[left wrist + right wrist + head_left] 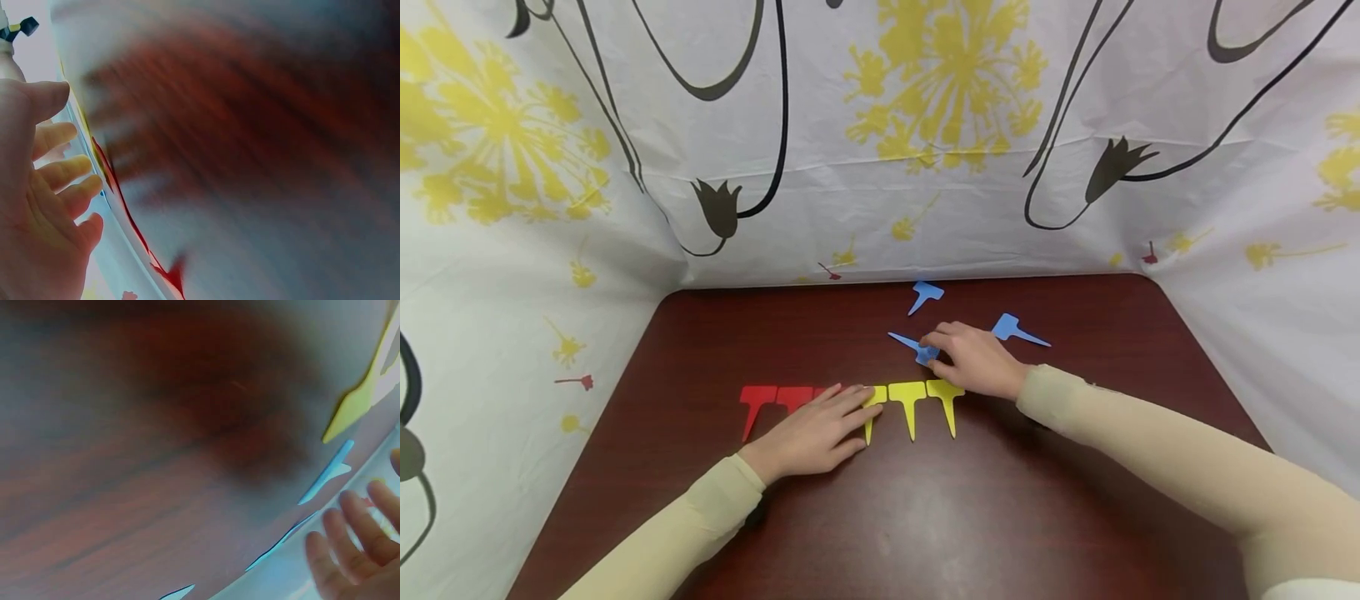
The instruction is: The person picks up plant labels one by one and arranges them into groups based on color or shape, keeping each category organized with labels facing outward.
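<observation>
1. The step in hand appears to be taking up a blue marker to lengthen a row of T-shaped markers on the dark table (917, 517).
2. The right hand (977, 357) has its thumb and fingers about the head of the nearest blue marker (927, 355), just far of the row's right end. I cannot tell whether they pinch it or only touch it.
3. That marker's stem points far and left, while the row's visible stems point near. The next move probably calls for turning it round and setting its head beside the right-end yellow marker (945, 389).
4. The left hand (816, 429) lies across the row with its fingers extended and spread, gripping nothing that shows; it seems to steady the pieces.
5. Left of it are the left-end red marker (758, 400) and a second red marker (794, 397); a third red piece is mostly covered. A yellow marker (876, 393) shows partly under the fingers, with the middle yellow marker (907, 392) to its right.
6. Two more blue pieces lie apart: the far blue marker (927, 291) near the table's far edge, and the right blue marker (1006, 325) just far of the right hand.
7. The right hand crowds the row's right end, so a careless slide could knock it crooked.
8. Patterned cloth (820, 142) hangs beyond the table.
</observation>
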`<state>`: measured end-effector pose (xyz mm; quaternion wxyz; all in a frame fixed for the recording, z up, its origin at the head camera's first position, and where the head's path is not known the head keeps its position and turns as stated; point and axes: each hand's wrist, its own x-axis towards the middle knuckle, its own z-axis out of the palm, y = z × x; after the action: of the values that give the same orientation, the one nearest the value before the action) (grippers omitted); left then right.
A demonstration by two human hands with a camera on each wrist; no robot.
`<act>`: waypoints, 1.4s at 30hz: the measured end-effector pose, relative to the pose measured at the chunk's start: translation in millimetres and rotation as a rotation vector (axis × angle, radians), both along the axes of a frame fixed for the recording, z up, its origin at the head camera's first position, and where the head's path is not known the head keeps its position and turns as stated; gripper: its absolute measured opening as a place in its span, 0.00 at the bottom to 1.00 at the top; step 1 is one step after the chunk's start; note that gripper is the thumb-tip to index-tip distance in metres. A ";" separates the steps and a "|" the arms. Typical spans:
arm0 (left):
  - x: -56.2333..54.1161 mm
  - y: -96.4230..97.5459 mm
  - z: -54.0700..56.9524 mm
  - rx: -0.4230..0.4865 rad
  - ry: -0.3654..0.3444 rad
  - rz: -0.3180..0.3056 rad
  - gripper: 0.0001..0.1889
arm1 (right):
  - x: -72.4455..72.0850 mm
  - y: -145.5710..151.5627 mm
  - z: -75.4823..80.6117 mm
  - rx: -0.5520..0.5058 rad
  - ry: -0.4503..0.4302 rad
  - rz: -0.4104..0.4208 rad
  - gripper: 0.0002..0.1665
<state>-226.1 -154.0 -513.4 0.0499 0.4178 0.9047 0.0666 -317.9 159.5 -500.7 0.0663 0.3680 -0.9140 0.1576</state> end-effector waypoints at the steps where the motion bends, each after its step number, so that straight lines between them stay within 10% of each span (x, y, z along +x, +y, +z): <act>1: -0.1 0.1 -0.3 0.000 0.000 -0.001 0.33 | -3.7 -3.3 -0.3 -0.008 -0.026 -0.016 0.19; 19: -2.8 18.2 -2.4 0.008 0.028 -0.023 0.33 | -54.7 -55.8 -4.1 0.008 -0.212 -0.146 0.17; 42: -9.3 43.8 0.3 -0.070 0.008 -0.053 0.37 | -61.2 -76.8 -7.9 0.034 -0.230 -0.242 0.03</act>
<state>-235.4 -110.1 -513.1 0.0629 0.4400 0.8953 0.0318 -379.1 82.7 -508.6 -0.0263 0.2360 -0.9556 0.1742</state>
